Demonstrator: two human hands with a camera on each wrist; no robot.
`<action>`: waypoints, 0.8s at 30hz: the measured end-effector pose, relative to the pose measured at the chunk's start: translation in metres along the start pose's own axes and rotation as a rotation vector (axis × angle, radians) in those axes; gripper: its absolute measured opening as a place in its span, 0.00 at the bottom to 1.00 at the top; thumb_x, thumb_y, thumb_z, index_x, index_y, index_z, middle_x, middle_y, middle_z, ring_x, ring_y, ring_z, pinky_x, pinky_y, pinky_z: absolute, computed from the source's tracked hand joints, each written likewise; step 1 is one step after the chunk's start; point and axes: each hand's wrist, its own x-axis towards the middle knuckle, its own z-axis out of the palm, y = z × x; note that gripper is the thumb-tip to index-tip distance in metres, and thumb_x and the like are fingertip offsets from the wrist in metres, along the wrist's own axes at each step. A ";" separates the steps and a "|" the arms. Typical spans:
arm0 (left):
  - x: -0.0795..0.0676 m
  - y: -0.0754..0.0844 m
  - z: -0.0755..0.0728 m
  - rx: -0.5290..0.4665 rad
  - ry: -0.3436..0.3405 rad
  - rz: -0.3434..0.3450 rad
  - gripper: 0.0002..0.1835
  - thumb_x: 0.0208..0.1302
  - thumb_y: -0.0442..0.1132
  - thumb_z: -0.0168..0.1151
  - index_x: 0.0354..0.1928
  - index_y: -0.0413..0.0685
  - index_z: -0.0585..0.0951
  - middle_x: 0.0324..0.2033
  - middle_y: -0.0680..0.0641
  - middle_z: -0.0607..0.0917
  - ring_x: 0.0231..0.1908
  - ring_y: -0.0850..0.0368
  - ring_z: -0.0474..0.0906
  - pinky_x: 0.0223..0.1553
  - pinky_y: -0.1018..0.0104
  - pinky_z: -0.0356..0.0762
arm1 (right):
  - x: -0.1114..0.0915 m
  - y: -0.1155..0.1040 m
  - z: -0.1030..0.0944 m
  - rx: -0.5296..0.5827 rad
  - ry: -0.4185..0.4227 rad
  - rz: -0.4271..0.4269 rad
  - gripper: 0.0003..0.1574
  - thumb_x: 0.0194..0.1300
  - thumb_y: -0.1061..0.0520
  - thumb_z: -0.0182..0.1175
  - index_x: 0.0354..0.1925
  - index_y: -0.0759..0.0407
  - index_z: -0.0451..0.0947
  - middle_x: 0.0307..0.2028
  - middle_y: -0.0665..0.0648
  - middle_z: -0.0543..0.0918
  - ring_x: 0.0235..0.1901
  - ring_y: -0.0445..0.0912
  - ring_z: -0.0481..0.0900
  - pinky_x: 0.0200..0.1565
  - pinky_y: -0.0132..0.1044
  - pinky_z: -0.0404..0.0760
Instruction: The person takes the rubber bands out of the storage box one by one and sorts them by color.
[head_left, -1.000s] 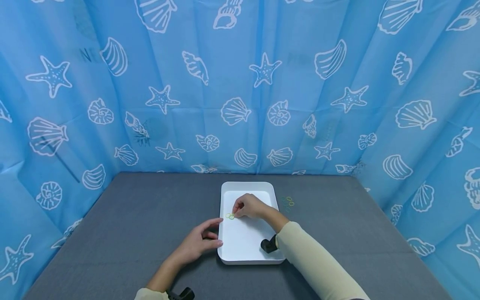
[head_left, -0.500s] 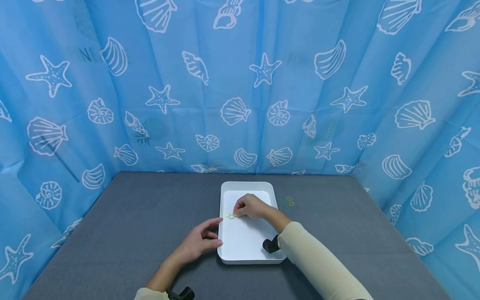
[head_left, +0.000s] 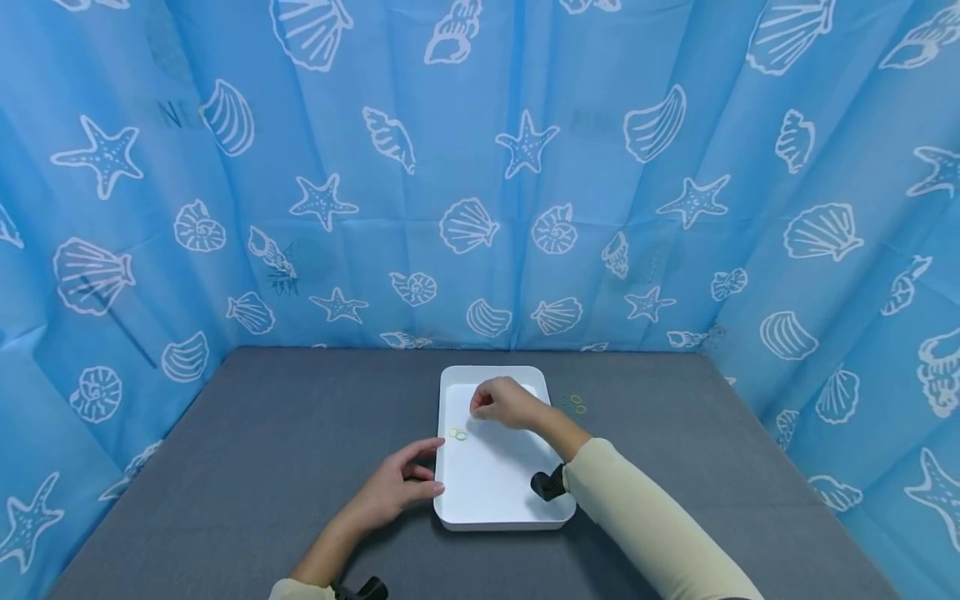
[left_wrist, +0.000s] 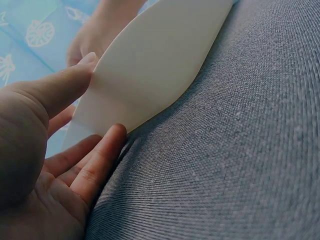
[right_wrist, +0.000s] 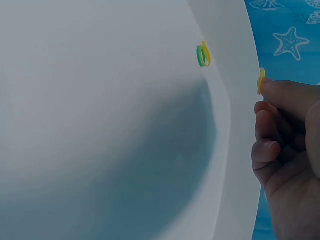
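Note:
My right hand (head_left: pixel 504 403) pinches a small yellow rubber band (right_wrist: pixel 261 81) between thumb and forefinger, over the far half of a white tray (head_left: pixel 498 508). On the tray floor near its left wall lie a yellow rubber band (right_wrist: pixel 207 56) and a green rubber band (right_wrist: pixel 199 56), overlapping each other. My left hand (head_left: pixel 397 483) rests at the tray's left side. In the left wrist view its thumb (left_wrist: pixel 75 82) touches the rim, and the fingertips (left_wrist: pixel 117 132) press on the outer wall low down, near the cloth.
More rubber bands (head_left: pixel 577 404), yellow and green, lie on the grey cloth-covered table (head_left: pixel 330 408) just right of the tray. Behind the table hangs a blue curtain (head_left: pixel 420 175) with white shells and starfish.
My right hand has lifted away from the bands on the tray floor, moving slightly up and right in the head view with a yellow band. My left hand has stayed at the tray wall.

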 end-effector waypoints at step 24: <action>-0.001 -0.001 0.001 0.008 0.007 0.012 0.33 0.50 0.42 0.63 0.59 0.51 0.64 0.53 0.40 0.67 0.39 0.51 0.72 0.35 0.63 0.70 | -0.028 0.026 -0.034 0.017 0.097 0.056 0.03 0.55 0.57 0.59 0.25 0.51 0.75 0.23 0.48 0.74 0.25 0.43 0.70 0.27 0.34 0.70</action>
